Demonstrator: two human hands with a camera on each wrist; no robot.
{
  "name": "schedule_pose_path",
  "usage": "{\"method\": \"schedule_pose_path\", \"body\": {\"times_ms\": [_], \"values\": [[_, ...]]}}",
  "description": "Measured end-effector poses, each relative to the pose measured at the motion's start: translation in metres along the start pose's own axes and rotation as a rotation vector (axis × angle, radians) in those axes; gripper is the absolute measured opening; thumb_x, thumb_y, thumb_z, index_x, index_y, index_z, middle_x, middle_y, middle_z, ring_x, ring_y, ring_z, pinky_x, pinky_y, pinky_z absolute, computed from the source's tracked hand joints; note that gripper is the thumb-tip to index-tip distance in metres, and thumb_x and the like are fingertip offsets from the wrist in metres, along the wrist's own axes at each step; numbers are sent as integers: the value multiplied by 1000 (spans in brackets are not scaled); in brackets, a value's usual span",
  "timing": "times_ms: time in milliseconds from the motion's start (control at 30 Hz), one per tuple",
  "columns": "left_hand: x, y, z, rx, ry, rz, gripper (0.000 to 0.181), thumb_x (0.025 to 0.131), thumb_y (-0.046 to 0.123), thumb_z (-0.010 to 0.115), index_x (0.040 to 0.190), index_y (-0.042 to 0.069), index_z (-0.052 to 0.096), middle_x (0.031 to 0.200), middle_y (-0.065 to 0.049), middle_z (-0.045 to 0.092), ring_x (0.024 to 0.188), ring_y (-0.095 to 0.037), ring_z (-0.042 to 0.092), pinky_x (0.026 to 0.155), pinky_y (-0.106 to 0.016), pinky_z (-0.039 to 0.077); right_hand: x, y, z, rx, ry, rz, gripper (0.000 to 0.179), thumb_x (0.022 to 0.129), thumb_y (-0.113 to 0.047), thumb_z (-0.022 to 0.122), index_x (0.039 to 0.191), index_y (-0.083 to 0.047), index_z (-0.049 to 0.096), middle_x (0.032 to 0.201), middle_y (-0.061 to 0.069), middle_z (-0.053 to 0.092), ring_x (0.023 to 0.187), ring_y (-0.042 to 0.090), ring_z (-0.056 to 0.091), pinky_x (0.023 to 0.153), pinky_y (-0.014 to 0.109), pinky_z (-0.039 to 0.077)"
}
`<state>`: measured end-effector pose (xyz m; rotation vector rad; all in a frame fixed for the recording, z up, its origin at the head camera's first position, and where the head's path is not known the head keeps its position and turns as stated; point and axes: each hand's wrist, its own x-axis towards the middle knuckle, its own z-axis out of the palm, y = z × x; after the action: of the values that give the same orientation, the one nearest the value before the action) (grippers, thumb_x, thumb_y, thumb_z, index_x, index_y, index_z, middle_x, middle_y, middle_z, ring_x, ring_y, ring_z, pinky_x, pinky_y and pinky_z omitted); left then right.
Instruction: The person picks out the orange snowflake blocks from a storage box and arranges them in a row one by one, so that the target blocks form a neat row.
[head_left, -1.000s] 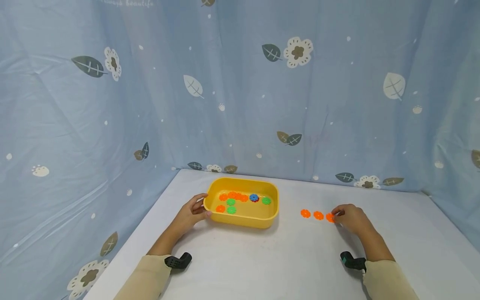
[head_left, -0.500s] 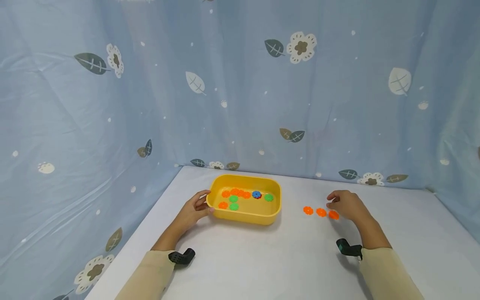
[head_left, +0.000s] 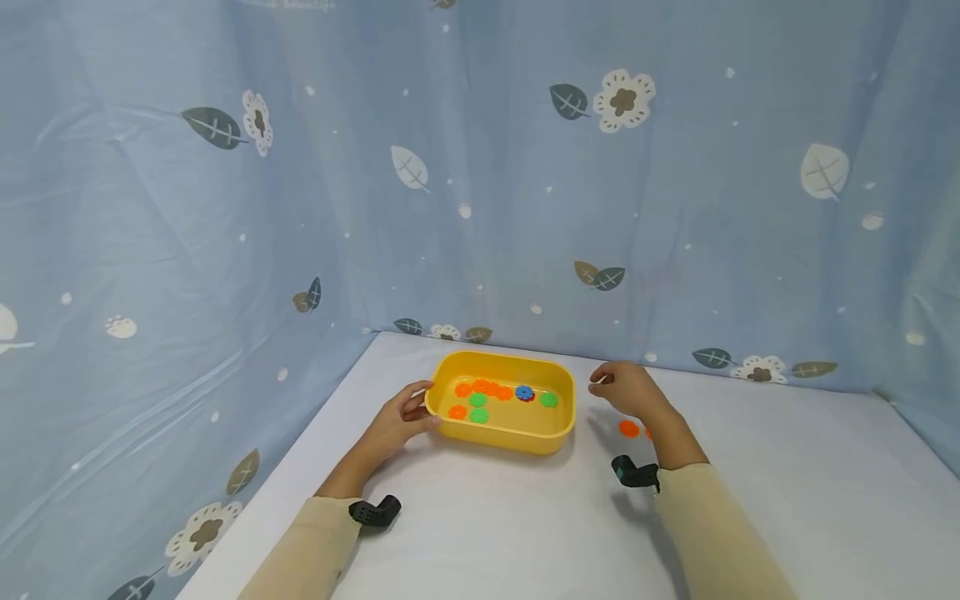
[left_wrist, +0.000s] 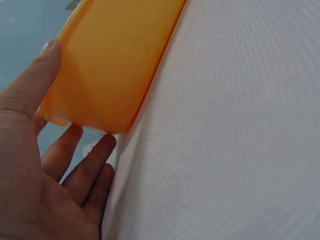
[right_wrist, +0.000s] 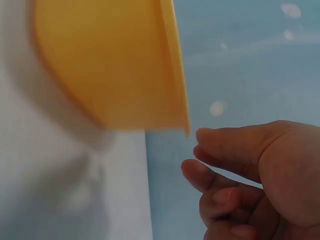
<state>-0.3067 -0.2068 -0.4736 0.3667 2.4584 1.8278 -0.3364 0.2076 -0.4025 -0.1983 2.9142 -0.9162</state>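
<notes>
The left hand [head_left: 397,425] pinches a corner of the yellow tray [head_left: 498,442], thumb along the near side and fingers against the end wall, probably to steady it. The right hand [head_left: 628,390], fingers loosely curled, appears to hold nothing and hovers just beside the tray's other end. Inside lie several orange pieces [head_left: 483,387], mostly toward the left, three green pieces [head_left: 478,415], and a blue piece [head_left: 525,392] overlapping a red one. On the white table [head_left: 487,525], the right forearm partly hides the loose orange discs [head_left: 629,428], so their number is uncertain.
</notes>
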Motion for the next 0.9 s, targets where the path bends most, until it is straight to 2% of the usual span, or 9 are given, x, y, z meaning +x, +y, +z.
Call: {"method": "schedule_pose_path", "body": {"times_ms": [233, 333, 467, 667, 767, 900], "values": [[0, -1, -4, 7, 18, 5, 75, 81, 30, 81, 144, 15, 44, 144, -15, 48, 120, -30, 56, 101, -47, 43, 17, -49, 18, 45, -2, -83, 22, 94, -22, 64, 110, -7, 70, 97, 8, 64, 85, 25, 57, 73, 37, 53], [0, 0, -3, 3, 9, 8, 74, 80, 31, 81, 144, 17, 45, 144, -13, 48, 119, -28, 57, 101, -45, 43, 23, -63, 28, 60, -16, -127, 20, 95, -20, 64, 108, -7, 70, 96, 7, 64, 86, 24, 57, 75, 36, 53], [2, 0, 0, -6, -6, 4, 74, 80, 31, 82, 144, 18, 45, 144, -12, 48, 119, -27, 58, 100, -43, 44, 29, -73, 45, 66, -66, -174, 21, 96, -20, 63, 109, -6, 71, 97, 5, 65, 87, 22, 57, 75, 35, 52], [4, 1, 1, -7, 3, 12, 75, 80, 30, 81, 144, 17, 45, 144, -12, 48, 117, -26, 58, 99, -43, 45, 37, -82, 67, 100, -116, -163, 21, 96, -19, 63, 112, -7, 70, 94, 5, 67, 80, 20, 61, 70, 33, 50], [4, 0, 1, -4, 0, 10, 74, 80, 32, 81, 144, 17, 45, 143, -11, 49, 117, -26, 59, 99, -44, 45, 42, -84, 76, 75, -121, -163, 21, 96, -18, 63, 113, -9, 70, 91, 4, 66, 77, 19, 59, 69, 33, 49], [1, -4, -2, -4, 2, -7, 74, 80, 33, 81, 143, 18, 46, 143, -10, 50, 117, -25, 59, 99, -43, 45, 49, -86, 87, -1, -135, -178, 24, 94, -17, 64, 117, -11, 70, 102, 4, 66, 84, 19, 57, 77, 36, 49]]}}
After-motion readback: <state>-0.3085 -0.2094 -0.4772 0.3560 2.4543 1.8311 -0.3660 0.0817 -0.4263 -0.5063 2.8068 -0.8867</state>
